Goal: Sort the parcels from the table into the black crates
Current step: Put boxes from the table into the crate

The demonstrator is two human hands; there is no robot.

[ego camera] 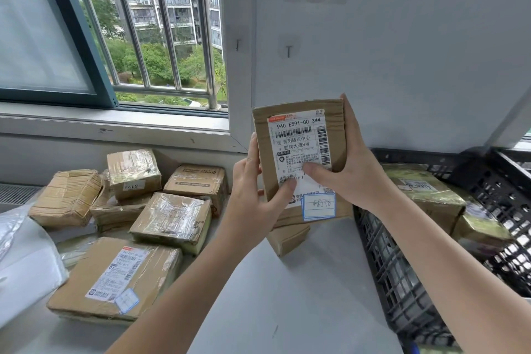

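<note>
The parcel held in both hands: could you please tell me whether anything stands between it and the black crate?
Nothing visible does. The left hand and right hand hold the parcel up just left of the black crate, whose top is open.

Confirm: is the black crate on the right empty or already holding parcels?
Not empty. At least two taped parcels lie inside the black crate; how full it is below them cannot be told.

The left grip (253,198) and right grip (355,178) hold a labelled cardboard parcel (298,141) upright above the surface (287,290), between a heap of taped parcels (169,218) and a black crate (402,290).
</note>
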